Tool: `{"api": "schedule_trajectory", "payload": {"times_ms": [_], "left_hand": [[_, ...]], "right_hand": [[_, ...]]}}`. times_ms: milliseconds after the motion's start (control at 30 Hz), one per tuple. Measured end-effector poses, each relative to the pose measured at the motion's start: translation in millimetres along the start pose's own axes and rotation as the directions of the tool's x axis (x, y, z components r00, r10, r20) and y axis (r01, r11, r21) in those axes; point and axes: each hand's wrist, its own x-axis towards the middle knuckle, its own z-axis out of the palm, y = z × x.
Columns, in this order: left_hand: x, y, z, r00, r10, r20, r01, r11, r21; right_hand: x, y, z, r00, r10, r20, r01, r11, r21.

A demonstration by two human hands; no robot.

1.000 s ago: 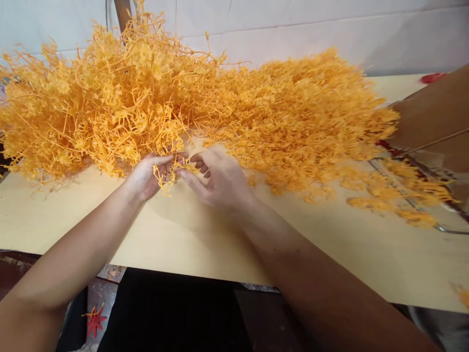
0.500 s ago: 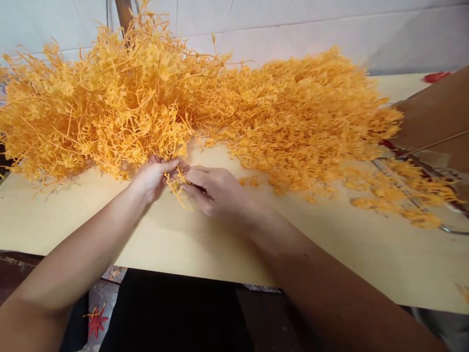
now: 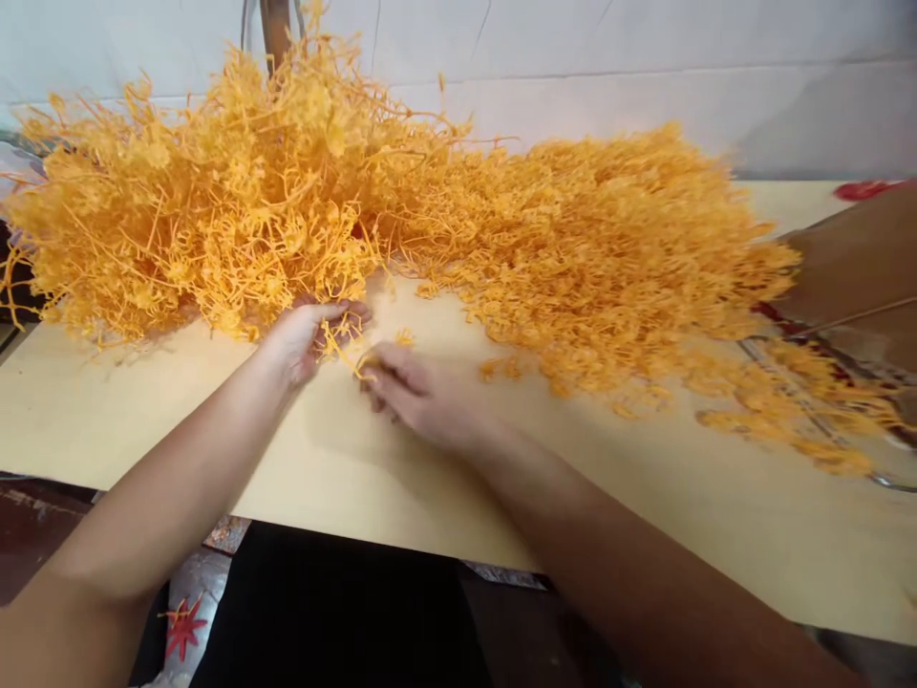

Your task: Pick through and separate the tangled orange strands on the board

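A small orange sprig (image 3: 338,346) stretches between my two hands over the pale table (image 3: 344,478). My left hand (image 3: 315,334), at the front edge of the left heap, has its thumb and fingers around the sprig's upper part. The fingers of my right hand (image 3: 408,382) are closed on the sprig's lower end, slightly lower and to the right. Behind my hands lies a tall tangled heap of orange plastic sprigs (image 3: 236,210). A flatter orange pile (image 3: 594,258) spreads to the right.
A brown cardboard piece (image 3: 852,258) stands at the right edge, with a metal rod (image 3: 892,483) below it. A red item (image 3: 863,189) lies at the back right. Below the table, a red star-shaped piece (image 3: 184,629) shows at the lower left. A pale wall stands behind.
My right hand has drawn away from my left, down and slightly right, and the sprig's lower end now reaches its fingers. A small orange piece now shows on the table above my right hand.
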Motion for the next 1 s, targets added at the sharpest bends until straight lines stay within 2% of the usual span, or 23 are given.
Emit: {"api": "schedule_trajectory", "payload": {"times_ms": [67, 100, 267, 433, 533, 667, 833, 1000], "left_hand": [[-4.6, -1.8, 1.0, 0.997, -0.034, 0.072, 0.034, 0.999, -0.005], [-6.7, -3.1, 2.3, 0.993, -0.036, 0.111, 0.037, 0.999, -0.008], [-13.8, -8.4, 11.1, 0.968, -0.028, 0.249, 0.037, 0.999, -0.032], [-18.7, -12.8, 15.1, 0.946, -0.007, 0.325, 0.003, 1.0, 0.011], [-20.3, -14.1, 14.3, 0.924, -0.041, 0.38, 0.024, 0.998, 0.05], [-21.5, -11.3, 13.6, 0.902, -0.086, 0.423, 0.056, 0.995, 0.081], [-20.3, -8.2, 13.1, 0.889, -0.104, 0.446, 0.081, 0.994, 0.069], [-20.4, -9.6, 13.0, 0.881, -0.12, 0.457, 0.104, 0.993, 0.061]], "right_hand": [[5.5, 10.1, -5.1, 0.978, 0.173, -0.116, -0.159, 0.98, 0.118], [7.0, 13.1, -7.1, 0.969, 0.195, -0.151, -0.172, 0.974, 0.15], [10.3, 10.6, -3.5, 0.984, 0.038, -0.175, -0.013, 0.99, 0.137], [16.8, 10.0, 5.7, 0.962, 0.048, -0.269, -0.02, 0.994, 0.109], [17.4, 12.4, 7.1, 0.943, 0.046, -0.329, -0.032, 0.998, 0.049], [14.9, 13.6, 3.2, 0.944, 0.058, -0.324, -0.071, 0.997, -0.028], [13.7, 12.0, -2.5, 0.961, 0.061, -0.27, -0.048, 0.997, 0.054], [15.7, 11.7, 0.8, 0.943, 0.097, -0.319, -0.065, 0.992, 0.109]]}}
